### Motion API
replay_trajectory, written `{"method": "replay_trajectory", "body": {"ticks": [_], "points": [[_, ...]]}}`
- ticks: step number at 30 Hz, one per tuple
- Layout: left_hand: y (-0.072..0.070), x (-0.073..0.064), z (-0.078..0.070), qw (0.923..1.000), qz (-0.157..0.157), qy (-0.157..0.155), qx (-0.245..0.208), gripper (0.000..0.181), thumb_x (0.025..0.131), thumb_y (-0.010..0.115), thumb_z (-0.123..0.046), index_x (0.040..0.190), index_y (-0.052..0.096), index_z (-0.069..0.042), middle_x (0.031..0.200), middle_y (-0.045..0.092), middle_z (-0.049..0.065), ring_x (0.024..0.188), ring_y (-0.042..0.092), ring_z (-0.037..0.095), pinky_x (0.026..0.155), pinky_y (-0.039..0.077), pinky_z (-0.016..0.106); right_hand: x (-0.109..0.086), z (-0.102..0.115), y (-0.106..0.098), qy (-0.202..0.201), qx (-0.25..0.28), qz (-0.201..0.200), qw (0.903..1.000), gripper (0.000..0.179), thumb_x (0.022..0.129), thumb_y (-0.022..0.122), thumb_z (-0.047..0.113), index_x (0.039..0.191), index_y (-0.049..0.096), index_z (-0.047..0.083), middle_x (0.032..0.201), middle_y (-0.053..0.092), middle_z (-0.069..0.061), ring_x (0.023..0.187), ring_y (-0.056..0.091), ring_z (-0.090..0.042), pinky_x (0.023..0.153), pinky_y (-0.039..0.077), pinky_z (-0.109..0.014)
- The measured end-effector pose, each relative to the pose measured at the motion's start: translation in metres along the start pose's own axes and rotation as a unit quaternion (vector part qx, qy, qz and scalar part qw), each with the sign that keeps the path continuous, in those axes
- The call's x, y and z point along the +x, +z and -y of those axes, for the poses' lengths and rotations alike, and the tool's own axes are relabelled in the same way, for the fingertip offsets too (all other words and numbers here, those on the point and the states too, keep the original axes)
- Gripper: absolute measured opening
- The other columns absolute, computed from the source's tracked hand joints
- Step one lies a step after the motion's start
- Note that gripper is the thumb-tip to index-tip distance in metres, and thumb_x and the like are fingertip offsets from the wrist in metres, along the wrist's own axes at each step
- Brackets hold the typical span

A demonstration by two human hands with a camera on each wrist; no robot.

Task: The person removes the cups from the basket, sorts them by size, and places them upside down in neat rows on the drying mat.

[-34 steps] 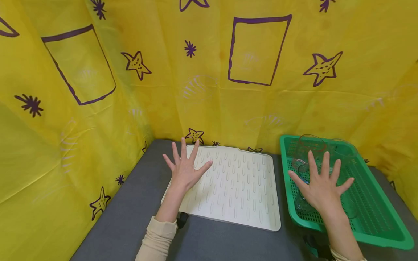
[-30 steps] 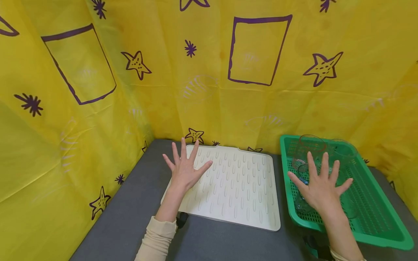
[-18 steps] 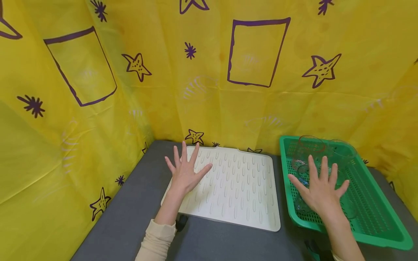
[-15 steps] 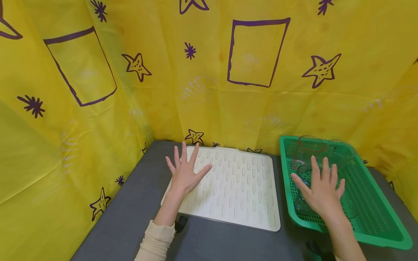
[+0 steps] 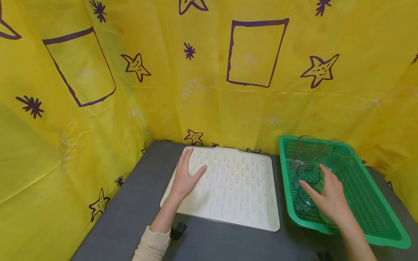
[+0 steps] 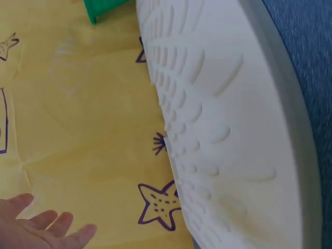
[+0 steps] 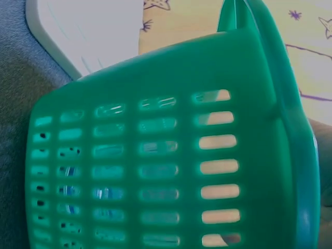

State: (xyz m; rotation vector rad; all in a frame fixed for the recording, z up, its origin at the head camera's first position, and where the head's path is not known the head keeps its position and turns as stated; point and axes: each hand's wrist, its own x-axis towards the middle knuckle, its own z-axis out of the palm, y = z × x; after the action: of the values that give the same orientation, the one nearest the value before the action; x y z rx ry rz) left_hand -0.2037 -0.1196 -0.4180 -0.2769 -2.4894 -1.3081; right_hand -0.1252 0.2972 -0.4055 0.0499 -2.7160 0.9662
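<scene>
A green plastic basket (image 5: 378, 206) stands at the right, with several clear glasses inside. One glass with a reddish rim (image 5: 310, 144) is at the back left of it, and a wider glass (image 5: 341, 152) sits beside that. Over the near glasses (image 5: 305, 197) hovers my right hand (image 5: 331, 197), thumb and fingers apart, holding nothing. My left hand (image 5: 185, 179) hangs above the left side of a white ribbed draining mat (image 5: 235, 188), fingers relaxed and holding nothing. In the right wrist view the slotted basket wall (image 7: 140, 129) hides most of the glasses.
The mat and basket lie side by side on a dark grey table (image 5: 209, 243). A yellow cloth (image 5: 209, 105) with purple drawings hangs behind and along the left side.
Both hands were spread wide and have relaxed. My right hand has lowered toward the near glasses, its fingers drawing closer together. My left hand has turned slightly, its fingers now together.
</scene>
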Motion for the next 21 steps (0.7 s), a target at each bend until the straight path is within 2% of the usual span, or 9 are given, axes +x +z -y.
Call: {"method": "replay_trajectory", "body": {"ticks": [3, 5, 8, 14, 21], "points": [[0.002, -0.003, -0.001, 0.9953, -0.002, -0.017, -0.095, 0.066, 0.089, 0.071, -0.028, 0.146, 0.042, -0.012, 0.150, 0.039, 0.011, 0.135, 0.040, 0.030, 0.107, 0.033, 0.055, -0.002, -0.002, -0.002, 0.005, -0.012, 0.016, 0.9998, 0.089, 0.094, 0.064, 0.035, 0.149, 0.013, -0.013, 0.141, 0.025, -0.045, 0.121, 0.029, -0.063, 0.087, 0.031, -0.073], [0.003, -0.006, -0.001, 0.9879, 0.004, -0.034, -0.152, 0.062, 0.089, 0.072, -0.023, 0.144, 0.045, -0.012, 0.147, 0.043, 0.010, 0.131, 0.045, 0.030, 0.104, 0.037, 0.054, -0.004, -0.002, -0.003, 0.004, -0.018, 0.026, 0.9995, 0.089, 0.092, 0.067, 0.035, 0.148, 0.017, -0.014, 0.138, 0.029, -0.045, 0.115, 0.037, -0.060, 0.082, 0.040, -0.069], [0.005, -0.010, -0.001, 0.9753, 0.023, -0.065, -0.210, 0.059, 0.090, 0.072, -0.020, 0.143, 0.046, -0.014, 0.144, 0.046, 0.009, 0.129, 0.047, 0.030, 0.104, 0.039, 0.052, -0.006, -0.003, -0.005, 0.004, -0.024, 0.041, 0.9988, 0.089, 0.090, 0.070, 0.035, 0.146, 0.021, -0.016, 0.133, 0.033, -0.044, 0.106, 0.045, -0.057, 0.075, 0.047, -0.064], [0.006, -0.017, 0.001, 0.9525, 0.071, -0.103, -0.278, 0.058, 0.091, 0.070, -0.015, 0.143, 0.044, -0.010, 0.141, 0.047, 0.011, 0.128, 0.048, 0.034, 0.099, 0.045, 0.041, -0.009, -0.008, -0.008, 0.011, -0.034, 0.073, 0.9967, 0.090, 0.088, 0.073, 0.036, 0.143, 0.025, -0.017, 0.132, 0.034, -0.043, 0.109, 0.044, -0.056, 0.077, 0.047, -0.063], [0.007, -0.027, 0.004, 0.9281, 0.100, -0.127, -0.335, 0.055, 0.092, 0.066, -0.009, 0.142, 0.044, -0.004, 0.140, 0.048, 0.018, 0.127, 0.048, 0.038, 0.098, 0.046, 0.033, -0.012, -0.012, -0.009, 0.010, -0.045, 0.091, 0.9948, 0.091, 0.085, 0.075, 0.038, 0.142, 0.029, -0.017, 0.132, 0.035, -0.043, 0.108, 0.045, -0.055, 0.078, 0.047, -0.062]]}}
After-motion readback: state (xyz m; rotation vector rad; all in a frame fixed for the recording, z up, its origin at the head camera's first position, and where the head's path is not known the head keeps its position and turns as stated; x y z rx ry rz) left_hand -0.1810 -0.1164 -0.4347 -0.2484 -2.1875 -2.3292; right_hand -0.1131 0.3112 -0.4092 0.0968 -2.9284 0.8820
